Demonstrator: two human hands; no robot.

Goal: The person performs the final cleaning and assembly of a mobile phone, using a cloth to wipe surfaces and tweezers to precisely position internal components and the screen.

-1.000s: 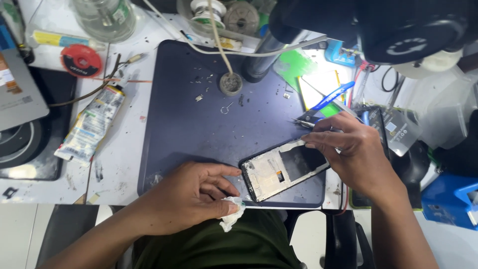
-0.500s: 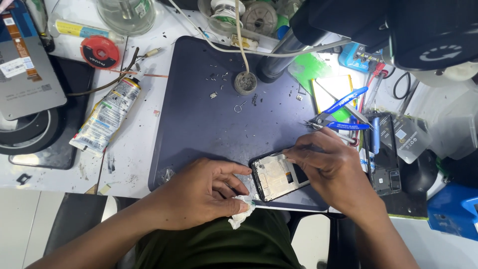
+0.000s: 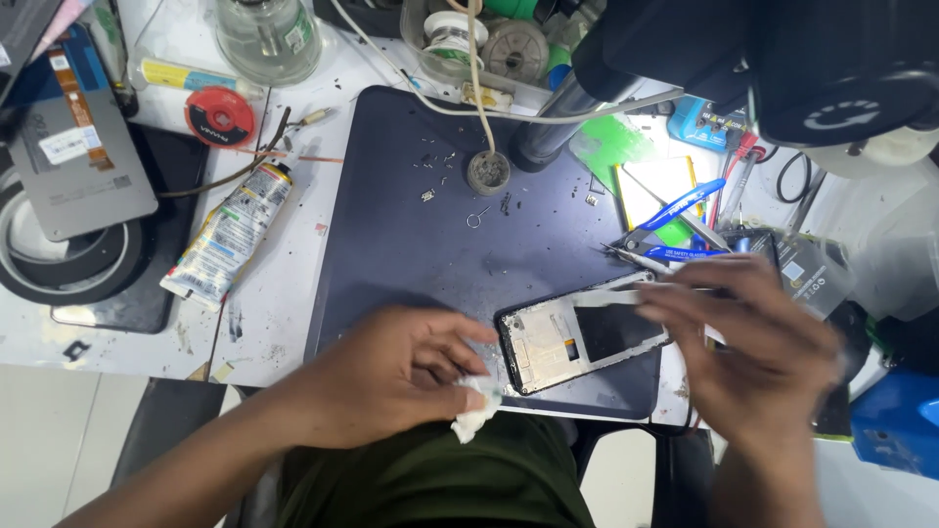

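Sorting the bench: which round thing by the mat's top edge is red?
The flat red disc left of the mat; the small grey pot sits on the dark mat.

Bright, even overhead light fills the bench, with glare on the white tabletop (image 3: pixel 293 284). The right hand (image 3: pixel 748 352) is motion-blurred; the rest stays sharp.

Phone-repair workbench, yours. Evidence: dark work mat (image 3: pixel 411 244) strewn with tiny screws (image 3: pixel 435 176); opened phone frame (image 3: pixel 582 337); glue tube (image 3: pixel 230 235); tape roll (image 3: pixel 219 115); blue pliers (image 3: pixel 675 207); solder spool (image 3: pixel 453 34); microscope (image 3: pixel 782 59) overhead.
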